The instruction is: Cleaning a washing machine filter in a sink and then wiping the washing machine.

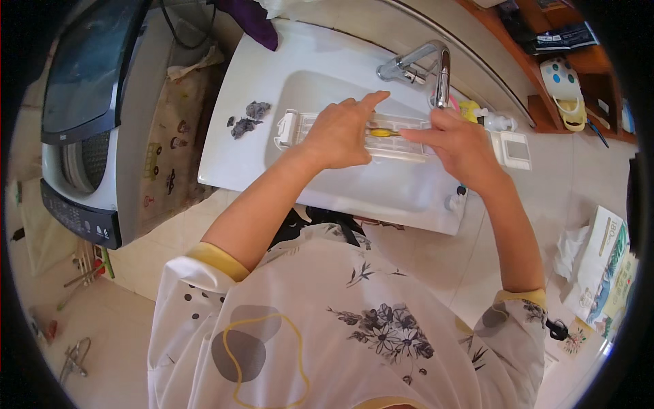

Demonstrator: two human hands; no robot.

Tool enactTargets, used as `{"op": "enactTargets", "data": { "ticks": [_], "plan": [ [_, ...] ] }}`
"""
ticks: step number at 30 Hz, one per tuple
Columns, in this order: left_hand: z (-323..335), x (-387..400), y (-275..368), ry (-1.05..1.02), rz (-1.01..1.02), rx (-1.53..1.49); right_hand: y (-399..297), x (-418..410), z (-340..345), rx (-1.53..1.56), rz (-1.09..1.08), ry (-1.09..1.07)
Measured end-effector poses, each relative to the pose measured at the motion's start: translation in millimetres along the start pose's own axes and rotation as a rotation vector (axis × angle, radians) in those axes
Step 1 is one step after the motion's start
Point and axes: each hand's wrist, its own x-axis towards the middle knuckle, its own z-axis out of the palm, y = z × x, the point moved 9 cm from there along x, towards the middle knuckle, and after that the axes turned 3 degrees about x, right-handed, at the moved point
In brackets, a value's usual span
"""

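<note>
A long white plastic frame with a grid (pixel 287 130), which looks like a washing machine's lint filter, lies across the sink basin. My left hand (pixel 340 132) grips it from above near its middle, thumb at the near edge and index finger stretched beyond the far side. My right hand (pixel 460 148) holds a slim tool with a yellow part (pixel 382 132) against the frame's grid; its tip is hidden near my left hand, so its exact kind cannot be told. Grey lint clumps (pixel 246 128) rest on the sink's left ledge.
The white sink (pixel 230 158) has a chrome faucet (pixel 409 66) arching over its back right. A top-loading washing machine (pixel 84 128) stands at left, lid raised. Bottles (pixel 495 120) and a white box (pixel 513 150) are right of the sink. A tissue pack (pixel 595 266) lies farther right.
</note>
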Motion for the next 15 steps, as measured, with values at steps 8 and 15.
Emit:
{"op": "enactTargets", "data": {
  "ticks": [8, 15],
  "plan": [
    [6, 3, -14, -0.036, -0.053, -0.014, -13, 10, 8, -0.105, -0.008, -0.028],
    [-5, 0, -36, -0.050, -0.141, -0.042, -7, -27, -31, -0.096, 0.237, 0.226]
  ]
}}
